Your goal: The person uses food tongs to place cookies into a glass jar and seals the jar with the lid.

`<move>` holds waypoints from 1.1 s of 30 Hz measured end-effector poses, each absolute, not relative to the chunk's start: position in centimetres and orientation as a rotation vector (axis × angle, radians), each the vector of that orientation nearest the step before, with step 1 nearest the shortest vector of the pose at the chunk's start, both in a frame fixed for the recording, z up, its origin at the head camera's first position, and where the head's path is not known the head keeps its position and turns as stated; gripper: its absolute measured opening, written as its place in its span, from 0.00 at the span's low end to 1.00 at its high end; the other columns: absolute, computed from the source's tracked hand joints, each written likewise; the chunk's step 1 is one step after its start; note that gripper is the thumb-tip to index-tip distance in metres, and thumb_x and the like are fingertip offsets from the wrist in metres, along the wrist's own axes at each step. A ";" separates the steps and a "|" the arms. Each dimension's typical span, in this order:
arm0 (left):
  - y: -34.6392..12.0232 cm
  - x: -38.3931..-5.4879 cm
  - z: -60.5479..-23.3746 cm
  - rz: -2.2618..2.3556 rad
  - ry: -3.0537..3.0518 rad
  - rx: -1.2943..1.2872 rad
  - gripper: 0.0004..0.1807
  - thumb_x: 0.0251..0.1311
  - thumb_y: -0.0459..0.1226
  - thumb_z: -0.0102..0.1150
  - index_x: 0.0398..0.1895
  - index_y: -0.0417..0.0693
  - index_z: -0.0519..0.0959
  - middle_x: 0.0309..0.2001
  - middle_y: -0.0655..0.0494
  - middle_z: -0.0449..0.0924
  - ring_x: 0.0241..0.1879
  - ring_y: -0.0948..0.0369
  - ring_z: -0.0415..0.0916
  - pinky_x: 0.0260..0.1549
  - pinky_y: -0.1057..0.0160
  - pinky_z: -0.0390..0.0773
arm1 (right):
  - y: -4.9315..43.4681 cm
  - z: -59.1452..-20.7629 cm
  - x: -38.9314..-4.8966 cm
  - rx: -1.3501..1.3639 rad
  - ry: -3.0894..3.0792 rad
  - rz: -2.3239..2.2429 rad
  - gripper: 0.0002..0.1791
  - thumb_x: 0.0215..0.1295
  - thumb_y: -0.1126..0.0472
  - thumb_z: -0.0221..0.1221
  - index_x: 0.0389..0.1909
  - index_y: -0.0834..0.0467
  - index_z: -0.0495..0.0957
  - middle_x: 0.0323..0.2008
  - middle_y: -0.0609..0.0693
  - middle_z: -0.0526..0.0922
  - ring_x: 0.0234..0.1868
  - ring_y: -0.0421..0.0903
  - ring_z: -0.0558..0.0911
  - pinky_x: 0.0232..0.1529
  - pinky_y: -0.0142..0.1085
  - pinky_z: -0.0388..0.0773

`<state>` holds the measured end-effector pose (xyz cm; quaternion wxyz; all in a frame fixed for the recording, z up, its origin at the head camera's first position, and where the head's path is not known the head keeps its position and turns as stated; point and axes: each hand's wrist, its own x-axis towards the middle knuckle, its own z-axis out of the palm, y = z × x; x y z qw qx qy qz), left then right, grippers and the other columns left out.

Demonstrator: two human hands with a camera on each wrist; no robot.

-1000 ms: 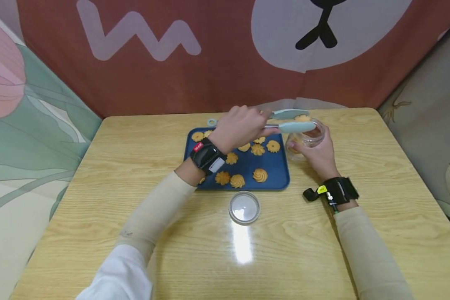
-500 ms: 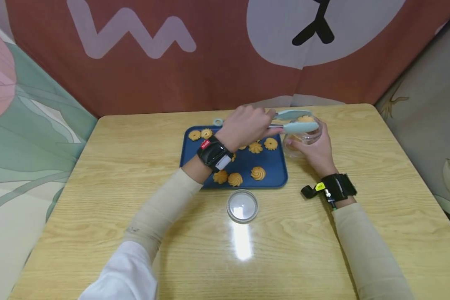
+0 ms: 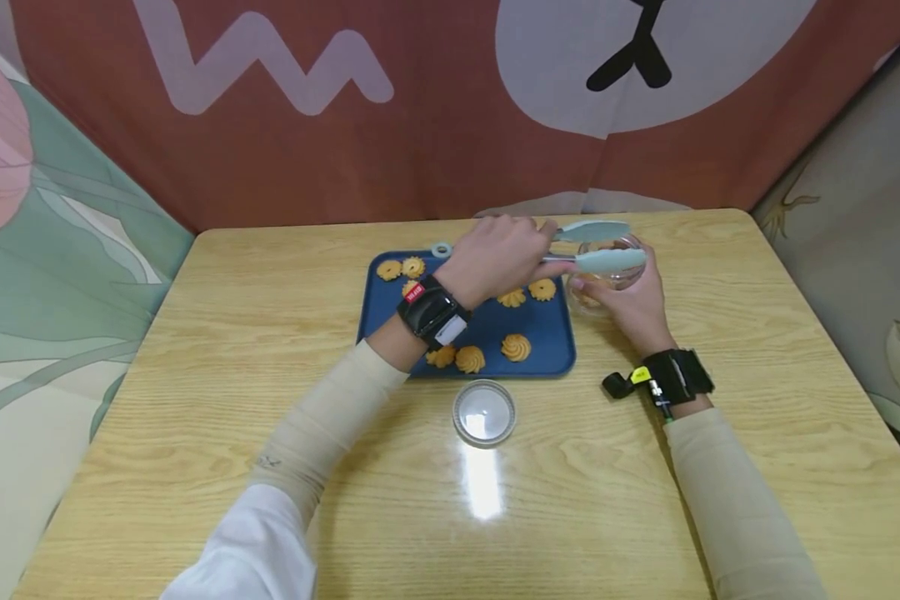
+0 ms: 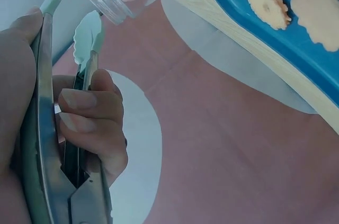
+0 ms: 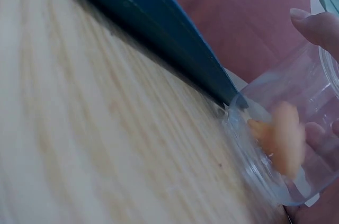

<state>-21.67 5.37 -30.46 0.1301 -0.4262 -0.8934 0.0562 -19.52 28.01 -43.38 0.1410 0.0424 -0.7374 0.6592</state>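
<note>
My left hand [image 3: 498, 257] grips a pair of metal tongs with pale mint tips [image 3: 607, 262], reaching across to the mouth of a clear jar [image 3: 587, 302]. The tong arms stand apart, and in the left wrist view nothing shows between the tips [image 4: 89, 37]. Fingers and thumb of my right hand [image 3: 641, 310] hold the jar around its side, tilted. Inside it, in the right wrist view, lie cookies [image 5: 286, 139], one of them blurred. To the left of the jar is a blue tray [image 3: 547, 333] bearing several piped cookies [image 3: 516, 347], partly hidden under my left arm.
A round clear lid [image 3: 484, 413] lies on the wooden table [image 3: 570, 483] in front of the tray. Behind the table hangs a reddish-brown printed cloth [image 3: 435, 158]. Patterned panels [image 3: 67, 275] close off the sides.
The cookie between the tong tips has been let go and has dropped into the jar. My left hand has shifted slightly right with the tongs; the right hand keeps its hold on the jar.
</note>
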 end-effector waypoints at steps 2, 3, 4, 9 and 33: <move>5.4 -21.5 -30.4 0.160 -2.602 -1.243 0.38 0.64 0.67 0.29 0.54 0.49 0.74 0.19 0.60 0.69 0.14 0.64 0.67 0.12 0.66 0.64 | 27.8 -43.1 -19.3 0.130 -2.119 1.917 0.47 0.46 0.67 0.72 0.65 0.52 0.55 0.59 0.60 0.66 0.55 0.48 0.67 0.50 0.26 0.66; 5.5 -21.5 -30.4 0.156 -2.602 -1.247 0.38 0.64 0.67 0.29 0.53 0.49 0.74 0.19 0.60 0.69 0.14 0.64 0.67 0.12 0.66 0.65 | 27.7 -42.9 -19.2 0.134 -2.118 1.921 0.47 0.46 0.67 0.72 0.65 0.53 0.54 0.59 0.61 0.66 0.55 0.49 0.67 0.50 0.26 0.66; 5.5 -21.4 -30.5 0.151 -2.602 -1.248 0.38 0.64 0.67 0.29 0.52 0.49 0.75 0.19 0.60 0.69 0.14 0.65 0.67 0.12 0.66 0.65 | 27.5 -42.6 -19.0 0.133 -2.134 1.904 0.47 0.47 0.66 0.72 0.65 0.53 0.54 0.58 0.61 0.66 0.55 0.49 0.67 0.49 0.26 0.66; 5.0 -21.3 -30.7 0.131 -2.583 -1.256 0.37 0.64 0.67 0.30 0.49 0.48 0.76 0.18 0.60 0.69 0.14 0.65 0.66 0.12 0.67 0.66 | 26.6 -41.3 -18.2 0.139 -2.182 1.866 0.46 0.49 0.65 0.71 0.65 0.54 0.53 0.58 0.64 0.65 0.54 0.48 0.66 0.48 0.26 0.66; -0.8 -20.7 -31.4 0.017 -2.631 -1.081 0.38 0.63 0.67 0.33 0.50 0.43 0.72 0.18 0.55 0.67 0.12 0.62 0.65 0.10 0.64 0.62 | 27.6 -43.1 -19.7 0.059 -2.222 1.782 0.47 0.43 0.62 0.74 0.63 0.53 0.58 0.57 0.55 0.70 0.57 0.47 0.70 0.56 0.38 0.66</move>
